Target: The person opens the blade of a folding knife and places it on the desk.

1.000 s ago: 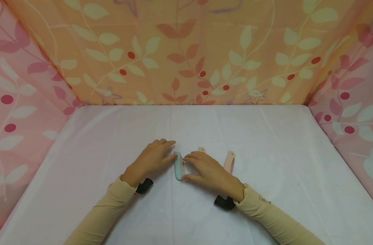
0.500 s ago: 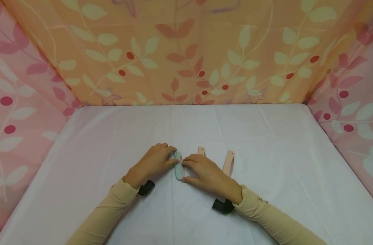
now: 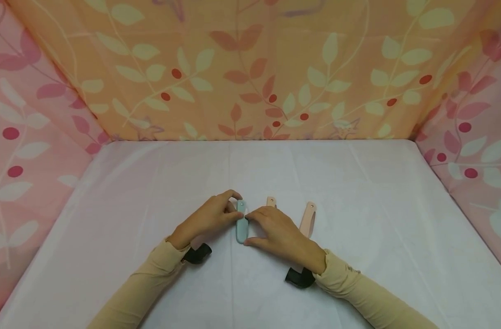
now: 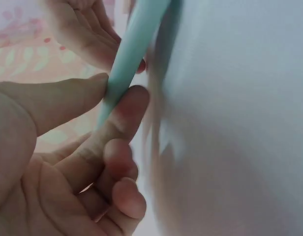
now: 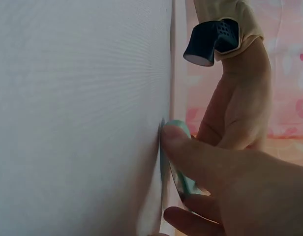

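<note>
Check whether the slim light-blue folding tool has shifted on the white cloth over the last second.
Yes, slightly. The light-blue folding tool has edged right and tilted, closing toward the nearer peach tool, which stayed put, as the left hand pinches it.

No legible text anywhere

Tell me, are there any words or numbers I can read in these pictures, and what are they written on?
Right sleeve: a small dark print near the cuff, too small and blurred to read.
No other text: none can be seen on the blue folding knife, the two pink knives, the white cloth or the leaf-patterned fabric walls.
</note>
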Motion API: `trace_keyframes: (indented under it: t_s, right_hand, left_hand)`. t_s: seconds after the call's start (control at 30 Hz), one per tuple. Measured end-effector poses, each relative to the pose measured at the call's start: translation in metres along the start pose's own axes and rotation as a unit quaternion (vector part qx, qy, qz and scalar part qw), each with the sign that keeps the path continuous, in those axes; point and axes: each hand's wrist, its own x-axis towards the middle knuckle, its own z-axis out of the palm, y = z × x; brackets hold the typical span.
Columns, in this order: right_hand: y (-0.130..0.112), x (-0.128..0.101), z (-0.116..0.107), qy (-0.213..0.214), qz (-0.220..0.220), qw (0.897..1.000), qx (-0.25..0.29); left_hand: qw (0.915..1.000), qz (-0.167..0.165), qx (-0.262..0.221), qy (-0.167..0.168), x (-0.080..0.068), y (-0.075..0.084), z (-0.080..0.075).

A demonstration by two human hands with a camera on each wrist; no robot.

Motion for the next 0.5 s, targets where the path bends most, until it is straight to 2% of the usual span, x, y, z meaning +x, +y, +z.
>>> trace_keyframes:
  t_s: [0.17, 0.3, 0.5]
  right_hand:
    - [-0.002, 0.0, -0.002, 0.009, 0.018, 0.998, 0.056]
    - [-0.001, 0.001, -0.005, 0.012, 0.03, 0.992, 0.121]
    - [0.001, 0.004, -0.01, 0.039, 0.01, 0.986, 0.164]
  left_hand:
    - [0.9993, 0.01, -0.033, 0.017, 0.0, 0.001, -0.002]
    - [0.998, 0.021, -0.048, 0.034, -0.002, 0.004, -0.004]
    - [0.996, 0.034, -0.055, 0.062, -0.003, 0.009, -0.004]
